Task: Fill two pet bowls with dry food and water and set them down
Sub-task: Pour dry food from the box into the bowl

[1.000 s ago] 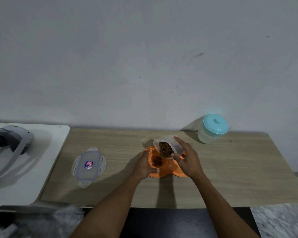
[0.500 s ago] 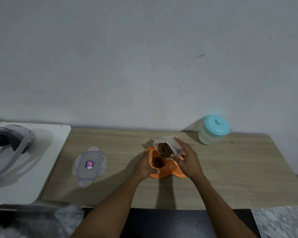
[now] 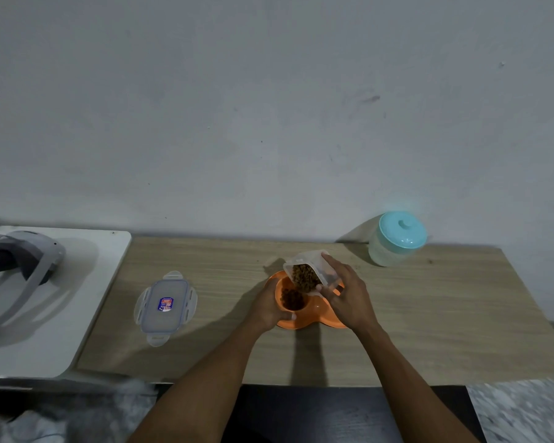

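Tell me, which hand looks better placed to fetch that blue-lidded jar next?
The right hand, probably. The blue-lidded jar stands on its side of the table, while the left hand is steadying the orange bowl. It must first put down the food container.

Left of the orange double bowl (image 3: 314, 318), only the clear lid (image 3: 165, 306) interrupts bare table (image 3: 445, 314); the teal-lidded jar (image 3: 397, 239) stands behind-right.

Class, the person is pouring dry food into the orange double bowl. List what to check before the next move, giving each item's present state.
1. Left hand steadies the orange bowl: ok.
2. Right hand grips the tilted food box: ok.
3. Box mouth over the left cup: ok.
4. Food in left cup: ok.
5. Right cup has water: cannot tell, hidden.
6. Box lid lies clear on the table: ok.
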